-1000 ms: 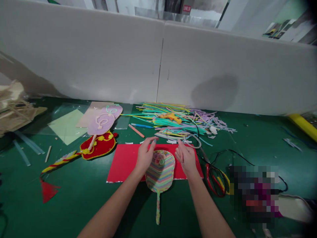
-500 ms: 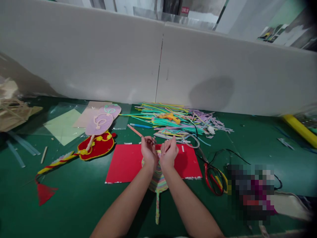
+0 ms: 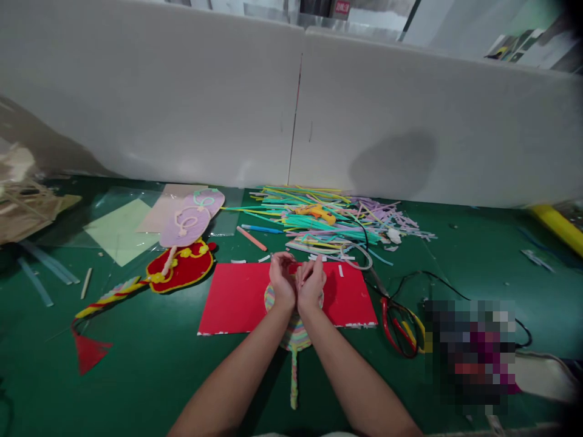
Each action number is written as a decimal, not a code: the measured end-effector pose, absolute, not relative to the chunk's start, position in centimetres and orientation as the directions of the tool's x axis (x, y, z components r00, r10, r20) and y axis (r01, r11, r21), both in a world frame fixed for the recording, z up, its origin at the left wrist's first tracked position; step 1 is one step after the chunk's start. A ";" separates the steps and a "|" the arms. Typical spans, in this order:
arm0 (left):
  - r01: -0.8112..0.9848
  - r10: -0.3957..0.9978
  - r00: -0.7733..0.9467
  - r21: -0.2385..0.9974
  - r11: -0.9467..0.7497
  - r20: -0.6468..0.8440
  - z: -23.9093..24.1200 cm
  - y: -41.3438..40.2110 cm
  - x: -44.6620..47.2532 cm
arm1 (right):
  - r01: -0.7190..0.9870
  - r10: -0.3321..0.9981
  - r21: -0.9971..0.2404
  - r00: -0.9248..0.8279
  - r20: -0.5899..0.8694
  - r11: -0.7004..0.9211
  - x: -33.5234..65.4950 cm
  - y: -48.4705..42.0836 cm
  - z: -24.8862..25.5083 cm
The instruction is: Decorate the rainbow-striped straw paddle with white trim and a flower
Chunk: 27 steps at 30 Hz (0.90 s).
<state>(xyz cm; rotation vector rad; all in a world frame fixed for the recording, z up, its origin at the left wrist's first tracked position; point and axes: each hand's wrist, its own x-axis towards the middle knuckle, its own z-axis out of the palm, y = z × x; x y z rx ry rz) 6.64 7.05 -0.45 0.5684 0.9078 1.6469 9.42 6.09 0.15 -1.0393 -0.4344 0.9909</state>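
My left hand [image 3: 282, 282] and my right hand [image 3: 312, 282] are side by side, fingers curled inward and fingertips nearly touching above a striped pastel paddle-shaped fan [image 3: 291, 337]. Whatever sits between the fingertips is too small to make out. The fan lies partly on a red sheet [image 3: 232, 297] on the green table [image 3: 150, 358], with its handle pointing toward me. Both hands cover the fan's upper half.
A heap of coloured strips [image 3: 328, 221] with a yellow glue gun [image 3: 316, 212] lies behind the red sheet. At left lie a purple fan [image 3: 191, 218] and a red pouch ornament [image 3: 182, 267]. Red-handled scissors [image 3: 398, 328] and black cables lie at right. A white board wall stands behind.
One second ago my hands were apart at the fan's two sides. They came together over its top and have stayed close, curled fingertip to fingertip.
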 end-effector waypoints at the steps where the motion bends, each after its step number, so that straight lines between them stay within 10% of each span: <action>1: -0.579 0.961 -0.263 0.810 -0.089 -0.082 -0.2 7.1 6.6 | -0.454 0.851 -0.878 0.511 -0.120 0.149 9.5 6.1 0.4; 7: -0.432 0.993 -0.106 0.897 -0.091 0.050 3.3 5.0 3.1 | -0.240 0.894 -0.953 0.444 0.063 0.187 12.4 3.9 3.6; 9: -0.049 0.970 0.091 0.974 -0.223 0.226 4.0 3.6 0.4 | 0.101 0.934 -0.962 0.230 0.272 0.255 14.6 2.4 4.1; 13: 0.406 0.702 0.682 0.691 -0.598 0.206 3.3 2.3 -4.9 | 0.606 0.834 -0.572 -0.403 0.378 0.552 18.9 0.1 3.2; 18: 0.450 0.505 0.862 0.403 -0.797 0.035 1.8 3.8 -7.5 | 0.657 0.708 -0.276 -0.686 0.168 0.702 21.5 -0.1 1.4; 27: 0.324 0.359 0.931 0.295 -0.899 0.072 1.1 5.8 -6.9 | 0.646 0.671 -0.200 -0.735 0.100 0.737 21.6 0.3 0.4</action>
